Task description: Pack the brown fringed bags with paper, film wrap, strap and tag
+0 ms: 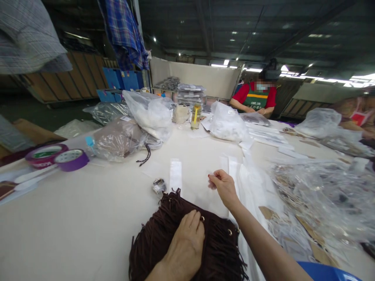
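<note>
A dark brown fringed bag [158, 238] with gold-coloured eyelets lies on the white table in front of me. My left hand [187, 244] rests on top of it, its fingers stretched out along the bag near an eyelet. Past the bag's right edge, my right hand [223, 187] hovers above the table with thumb and fingers pinched together. Whatever is at those fingertips is too small to make out. A shiny silvery object [159, 186] sits just beyond the bag, beside a white strip [175, 173]. Long white sheets [249, 203] lie under my right forearm.
Purple tape rolls [72, 160] lie at left, near a plastic-wrapped brown item [117, 138]. A yellowish jar [195, 117] and a full plastic bag [228, 121] stand farther back. Clear plastic and cords [319, 195] are heaped at right. A co-worker [258, 97] works across the table.
</note>
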`<state>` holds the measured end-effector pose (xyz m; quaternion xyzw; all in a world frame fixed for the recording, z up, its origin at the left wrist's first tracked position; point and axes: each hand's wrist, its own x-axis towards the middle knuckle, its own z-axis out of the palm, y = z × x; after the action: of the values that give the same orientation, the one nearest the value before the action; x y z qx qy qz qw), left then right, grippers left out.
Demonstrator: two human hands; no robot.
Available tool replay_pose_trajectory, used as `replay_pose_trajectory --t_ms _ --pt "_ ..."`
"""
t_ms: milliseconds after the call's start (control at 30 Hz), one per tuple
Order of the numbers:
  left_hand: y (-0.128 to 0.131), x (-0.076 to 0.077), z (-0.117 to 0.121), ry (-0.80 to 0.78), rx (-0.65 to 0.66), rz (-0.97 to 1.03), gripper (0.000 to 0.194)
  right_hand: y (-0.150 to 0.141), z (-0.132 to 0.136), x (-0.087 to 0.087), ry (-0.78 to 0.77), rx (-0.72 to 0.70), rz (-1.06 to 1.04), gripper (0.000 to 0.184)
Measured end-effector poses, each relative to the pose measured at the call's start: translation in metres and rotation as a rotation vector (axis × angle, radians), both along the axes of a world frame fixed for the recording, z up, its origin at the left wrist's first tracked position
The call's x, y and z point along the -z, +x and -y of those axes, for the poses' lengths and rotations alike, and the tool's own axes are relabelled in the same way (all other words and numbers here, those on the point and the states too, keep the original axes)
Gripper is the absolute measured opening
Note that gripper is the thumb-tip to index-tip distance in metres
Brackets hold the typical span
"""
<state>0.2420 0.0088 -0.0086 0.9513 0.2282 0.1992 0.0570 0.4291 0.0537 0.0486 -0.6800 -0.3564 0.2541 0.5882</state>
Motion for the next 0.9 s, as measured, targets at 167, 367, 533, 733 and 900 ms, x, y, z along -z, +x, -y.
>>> replay_pose_trajectory --t_ms 167,367,533,733,900 --pt "0.004 0.0 -0.006 -0.039 0.033 -0.054 0.043 -0.009 -0.001 -0.015 0.042 -0.005 0.074 0.027" --pt "0.006 -0.015 -0.01 -0.183 0.066 -0.101 0.038 -0.016 0.002 -0.04 0.059 -0.033 0.133 0.024" --pt "0.006 -0.019 -0.014 -0.33 0.067 0.066 0.03 -0.069 0.06 -0.038 -0.002 -0.113 0.332 0.017" --pt "-0.002 -0.013 -0.019 -0.428 -0.045 0.182 0.022 -0.129 0.118 0.01 0.098 -0.043 0.629 0.007" --pt "-0.014 -0.019 -0.018 -0.414 -0.069 0.193 0.021 -0.138 0.12 0.024 0.219 -0.008 0.741 0.012"
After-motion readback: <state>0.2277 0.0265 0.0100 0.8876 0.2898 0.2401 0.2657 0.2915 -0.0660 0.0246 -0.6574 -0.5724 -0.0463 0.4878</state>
